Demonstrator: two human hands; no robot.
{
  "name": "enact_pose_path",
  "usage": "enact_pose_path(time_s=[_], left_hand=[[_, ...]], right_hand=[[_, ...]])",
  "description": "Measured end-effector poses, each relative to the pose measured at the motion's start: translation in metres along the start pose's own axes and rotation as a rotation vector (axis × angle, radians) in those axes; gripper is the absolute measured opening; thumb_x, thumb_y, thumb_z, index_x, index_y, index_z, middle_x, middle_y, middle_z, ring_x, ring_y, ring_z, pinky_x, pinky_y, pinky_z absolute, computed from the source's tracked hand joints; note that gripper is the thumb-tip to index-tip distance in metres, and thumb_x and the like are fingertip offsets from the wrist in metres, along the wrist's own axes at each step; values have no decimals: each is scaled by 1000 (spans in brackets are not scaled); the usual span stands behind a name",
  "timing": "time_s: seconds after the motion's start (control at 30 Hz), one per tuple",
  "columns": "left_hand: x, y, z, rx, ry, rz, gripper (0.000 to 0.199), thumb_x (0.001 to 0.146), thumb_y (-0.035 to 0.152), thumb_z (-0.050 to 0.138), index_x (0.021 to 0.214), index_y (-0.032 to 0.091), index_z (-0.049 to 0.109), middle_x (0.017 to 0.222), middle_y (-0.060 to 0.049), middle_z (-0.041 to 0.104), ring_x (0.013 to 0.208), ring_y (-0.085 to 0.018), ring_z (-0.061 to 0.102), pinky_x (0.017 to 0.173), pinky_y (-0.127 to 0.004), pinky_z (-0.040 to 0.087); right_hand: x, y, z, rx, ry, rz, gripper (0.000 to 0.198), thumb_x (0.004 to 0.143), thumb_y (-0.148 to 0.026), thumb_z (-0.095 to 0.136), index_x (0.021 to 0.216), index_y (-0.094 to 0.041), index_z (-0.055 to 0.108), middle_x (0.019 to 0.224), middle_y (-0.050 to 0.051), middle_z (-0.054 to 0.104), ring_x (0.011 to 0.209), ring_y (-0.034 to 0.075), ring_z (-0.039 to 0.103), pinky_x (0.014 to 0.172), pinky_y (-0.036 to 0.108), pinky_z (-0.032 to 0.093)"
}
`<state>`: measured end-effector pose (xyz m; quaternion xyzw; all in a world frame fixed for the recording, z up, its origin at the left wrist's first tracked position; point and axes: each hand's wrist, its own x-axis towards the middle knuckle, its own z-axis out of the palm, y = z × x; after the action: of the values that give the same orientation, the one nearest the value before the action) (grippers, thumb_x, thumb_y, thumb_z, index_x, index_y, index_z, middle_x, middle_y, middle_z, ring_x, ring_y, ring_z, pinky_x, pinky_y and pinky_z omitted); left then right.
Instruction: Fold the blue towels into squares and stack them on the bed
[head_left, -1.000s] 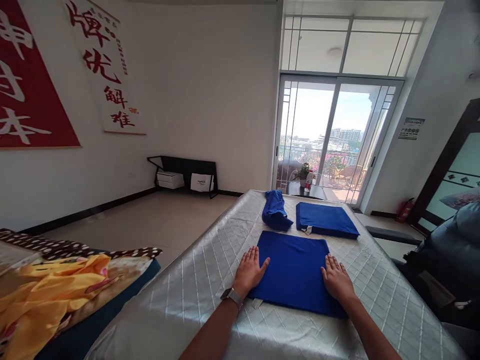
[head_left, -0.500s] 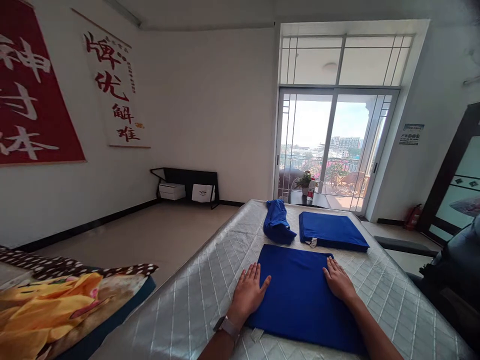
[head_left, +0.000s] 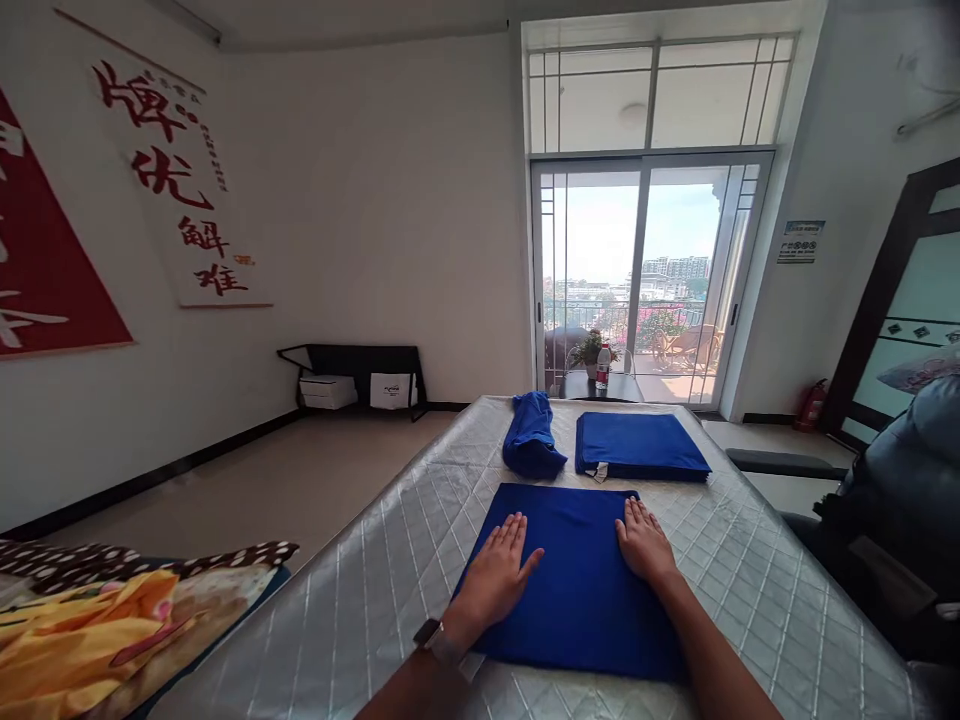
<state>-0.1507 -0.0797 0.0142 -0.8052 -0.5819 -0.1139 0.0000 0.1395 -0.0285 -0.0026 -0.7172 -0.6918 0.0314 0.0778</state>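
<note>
A folded blue cloth lies flat on a table covered in silver quilted fabric. My left hand rests palm down on the cloth's left part, fingers spread, a watch on the wrist. On the right part my right hand also lies flat, fingers apart. Neither hand grips anything. Farther back sit a stack of folded blue cloths and, to its left, a crumpled blue cloth.
A yellow and brown patterned fabric lies at the lower left. A dark chair stands right of the table. Beyond the table are a glass balcony door, a small table with a bottle, and a low black rack.
Both hands have slid inward onto the cloth from its side edges. The camera view has shifted slightly to the right.
</note>
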Motion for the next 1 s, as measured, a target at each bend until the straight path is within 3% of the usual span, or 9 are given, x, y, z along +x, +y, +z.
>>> enact_pose_path(time_s=[0.17, 0.27, 0.33, 0.47, 0.8, 0.9, 1.0], left_hand=[[45, 106, 19, -145, 7, 326, 70, 104, 55, 12, 158, 15, 29, 162, -11, 32, 151, -25, 25, 123, -46, 23], [73, 148, 31, -212, 39, 331, 71, 104, 54, 9, 157, 13, 31, 161, -13, 33, 152, -24, 23, 124, -46, 21], [83, 153, 36, -228, 24, 268, 75, 103, 56, 7, 156, 10, 32, 161, -14, 33, 152, -25, 23, 124, -45, 20], [82, 121, 36, -194, -19, 139, 82, 100, 62, 4, 155, 9, 34, 161, -12, 33, 152, -24, 21, 125, -45, 18], [52, -23, 8, -70, -28, -155, 92, 96, 71, 6, 155, 5, 30, 163, -15, 24, 153, -28, 18, 124, -46, 15], [45, -48, 7, -74, -31, -208, 95, 96, 72, 6, 155, 2, 27, 164, -18, 20, 153, -28, 16, 124, -44, 15], [43, -56, 11, -82, -21, -228, 96, 96, 71, 5, 155, -3, 25, 163, -20, 19, 153, -27, 17, 124, -42, 15]], right_hand=[[-5, 4, 0, -32, -1, -34, 65, 100, -35, 22, 158, -6, 23, 166, 12, 18, 153, 22, 15, 124, 39, 13], [-7, 8, 2, -67, -13, -81, 64, 97, -27, 27, 158, -11, 23, 167, 7, 16, 154, 20, 11, 124, 35, 11], [-6, 9, 2, -67, -9, -72, 64, 97, -29, 27, 159, -11, 23, 167, 7, 17, 154, 19, 11, 124, 34, 10], [-2, 5, 0, -34, -4, -24, 66, 100, -37, 18, 158, -5, 22, 166, 11, 20, 154, 20, 13, 124, 37, 12], [1, 4, 0, 5, 0, 0, 69, 100, -42, 18, 158, -6, 22, 166, 10, 20, 154, 20, 13, 124, 38, 11], [4, 6, 4, -11, 5, -5, 69, 100, -43, 19, 158, -6, 23, 165, 10, 21, 153, 20, 14, 125, 39, 12], [8, 11, 11, -23, 18, -17, 69, 99, -44, 20, 157, -6, 25, 165, 11, 23, 153, 21, 16, 125, 39, 13]])
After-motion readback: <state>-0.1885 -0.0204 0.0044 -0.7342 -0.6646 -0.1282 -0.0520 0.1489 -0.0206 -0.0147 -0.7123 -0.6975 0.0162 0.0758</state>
